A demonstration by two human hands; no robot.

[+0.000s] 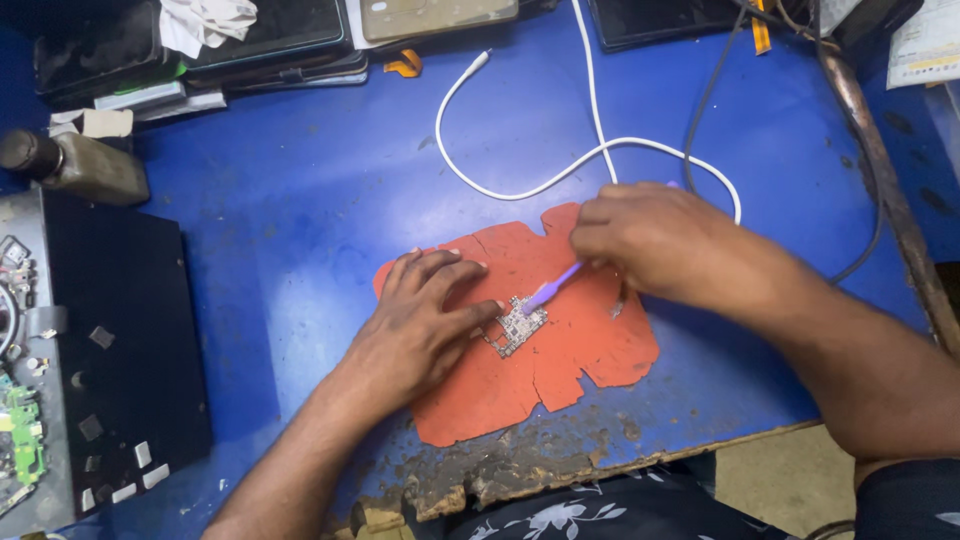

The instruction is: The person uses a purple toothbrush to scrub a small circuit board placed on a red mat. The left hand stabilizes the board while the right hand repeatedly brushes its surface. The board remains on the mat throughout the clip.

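- Left hand (425,315) flat on the orange mat (590,350), fingers spread, fingertips pressing the left edge of the board (517,325); pressing down, not grasping.
- Right hand (655,240) closed around a purple brush (552,287), brush tip touching the far end of the board.
- Board small and grey, lying near the middle of the mat, between both hands.
- Mat torn at the edges, resting on the blue table (300,200), close to its worn near edge.
- White cable (520,185) curling on the table just behind the mat.
- Bottle (75,165) far left, well apart from the hands.
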